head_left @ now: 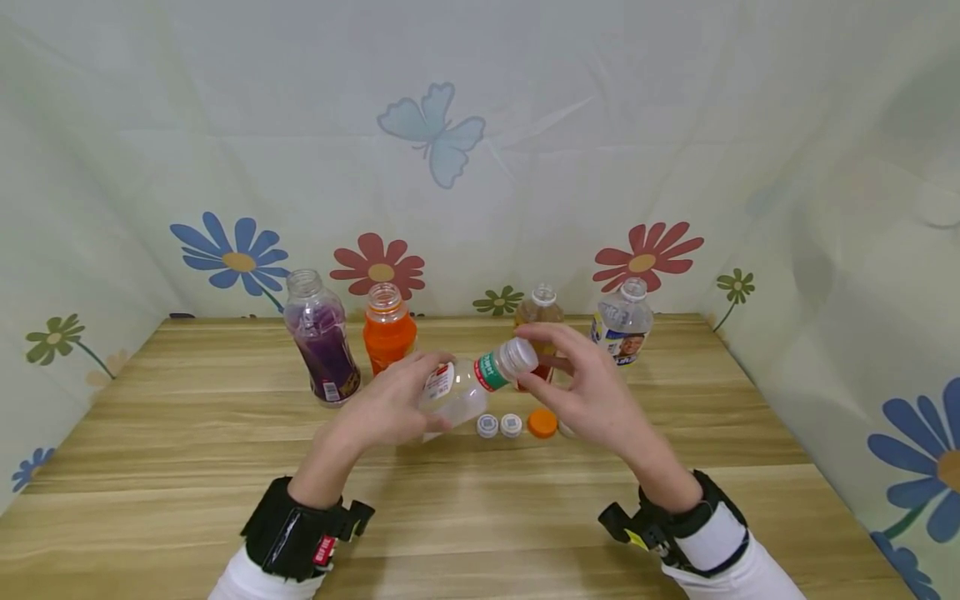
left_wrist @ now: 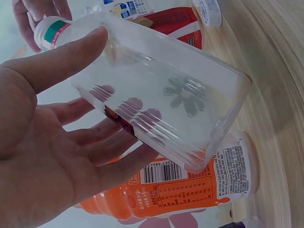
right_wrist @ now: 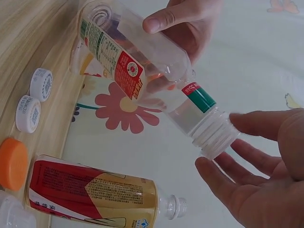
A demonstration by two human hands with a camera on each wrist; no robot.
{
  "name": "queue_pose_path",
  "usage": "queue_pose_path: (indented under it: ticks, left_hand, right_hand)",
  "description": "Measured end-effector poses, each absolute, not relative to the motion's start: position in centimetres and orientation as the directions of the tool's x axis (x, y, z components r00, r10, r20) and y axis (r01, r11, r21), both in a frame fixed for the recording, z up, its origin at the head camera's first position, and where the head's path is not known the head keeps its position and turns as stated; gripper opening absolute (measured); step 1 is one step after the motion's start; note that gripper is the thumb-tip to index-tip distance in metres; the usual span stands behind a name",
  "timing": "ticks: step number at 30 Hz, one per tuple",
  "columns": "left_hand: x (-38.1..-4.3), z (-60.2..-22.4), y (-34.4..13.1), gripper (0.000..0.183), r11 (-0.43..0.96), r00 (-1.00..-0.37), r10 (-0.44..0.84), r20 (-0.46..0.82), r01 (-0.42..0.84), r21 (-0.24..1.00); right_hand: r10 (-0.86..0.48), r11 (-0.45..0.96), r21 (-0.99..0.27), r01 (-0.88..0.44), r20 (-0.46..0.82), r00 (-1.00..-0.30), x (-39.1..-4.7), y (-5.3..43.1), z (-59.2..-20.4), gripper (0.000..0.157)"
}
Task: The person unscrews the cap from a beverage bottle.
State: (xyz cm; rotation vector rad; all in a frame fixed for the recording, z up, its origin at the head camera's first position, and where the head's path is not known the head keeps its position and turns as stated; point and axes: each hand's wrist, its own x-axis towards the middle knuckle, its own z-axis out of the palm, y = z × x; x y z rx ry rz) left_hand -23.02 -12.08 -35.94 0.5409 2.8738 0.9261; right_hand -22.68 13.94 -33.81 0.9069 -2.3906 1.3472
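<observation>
Above the table, my left hand (head_left: pixel 393 400) grips a clear plastic bottle (left_wrist: pixel 156 95) round its body, thumb on one side and fingers on the other. The bottle leans with its neck up to the right; it has a green-and-red neck band (right_wrist: pixel 199 97) and looks empty. My right hand (head_left: pixel 592 387) pinches the whitish ribbed cap (right_wrist: pixel 216 135) at its top between thumb and fingertips. Below the bottle, two small white caps (head_left: pixel 499 426) and an orange cap (head_left: pixel 542 422) lie on the table. A clear cap (right_wrist: pixel 16 211) sits beside them, mostly hidden by my right hand in the head view.
Toward the back left of the wooden table (head_left: pixel 187 433) stand a purple-filled bottle (head_left: pixel 322 350) and an orange-filled bottle (head_left: pixel 388 337), both uncapped. An amber bottle (right_wrist: pixel 95 190) and a clear bottle (head_left: pixel 626 317) with a blue-yellow label stand at the right. A flowered curtain (head_left: pixel 525 183) hangs behind.
</observation>
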Motion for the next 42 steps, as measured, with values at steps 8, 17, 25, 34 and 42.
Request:
queue_pose_path:
  ticks: [8,17,25,34,42]
  left_hand:
    - [-22.96,-35.83,-12.0,0.08,0.754,-0.934,0.356,0.034,0.308,0.58]
    - [-22.81,-35.71,-11.9,0.078,0.758,-0.932,0.362,0.034,0.315,0.571]
    - [-22.83,-35.75,-11.98,0.078,0.76,-0.93,0.363,0.048,0.326,0.562]
    - [-22.82,-35.77,-12.07,0.078,0.76,-0.932,0.359,0.047,0.321,0.565]
    - [-22.87,-35.78,-12.09,0.079,0.761,-0.934,0.356,0.039,0.314,0.567]
  right_hand:
    - [-0.319,0.467,-0.69,-0.553,0.452,-0.833,-22.76,13.86,-34.15,0.036]
    - [-0.279,0.57,-0.682,-0.458,0.364,-0.889,-22.82,13.79,-34.37,0.034]
    - [-0.302,0.555,-0.675,-0.486,0.381,-0.874,-22.72,13.79,-34.4,0.028]
    - [-0.367,0.5,-0.655,-0.567,0.433,-0.824,-22.68,13.8,-34.33,0.029]
    - [-0.408,0.464,-0.635,-0.618,0.466,-0.785,-22.66,13.79,-34.3,0.033]
